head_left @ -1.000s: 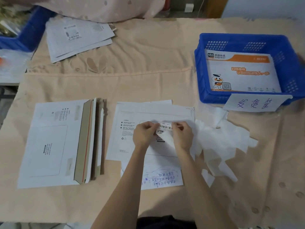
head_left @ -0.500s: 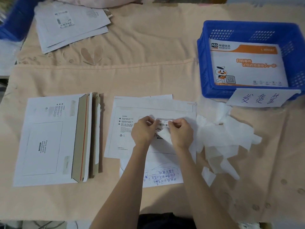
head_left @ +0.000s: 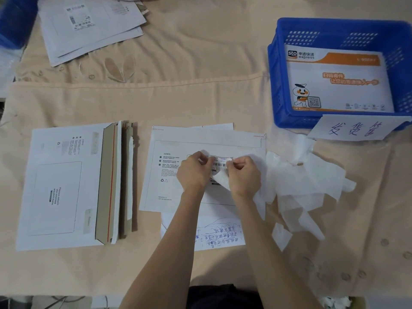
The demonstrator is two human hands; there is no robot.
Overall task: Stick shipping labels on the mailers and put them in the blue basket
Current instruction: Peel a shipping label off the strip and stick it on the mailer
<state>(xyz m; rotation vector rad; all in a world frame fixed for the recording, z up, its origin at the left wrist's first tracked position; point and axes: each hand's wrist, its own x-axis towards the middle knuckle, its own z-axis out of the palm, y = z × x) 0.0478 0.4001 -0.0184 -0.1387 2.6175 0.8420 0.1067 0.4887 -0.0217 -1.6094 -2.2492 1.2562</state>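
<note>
Light is dim, soft and even, with a warm cast on the peach cloth-covered worktop (head_left: 200, 97). Shadows are faint: a thin dark band right of the upright grey-brown cardboard mailers (head_left: 116, 181), soft shade under the forearms. No glare, even on the glossy white-and-orange printed mailer (head_left: 338, 90) in the blue plastic basket (head_left: 276, 90). Wide-angle bowing shows at the frame edges; the basket walls lean outward. Detail is soft overall, small print on the barcode label (head_left: 219, 164) is unreadable, and the corners are smeared.
</note>
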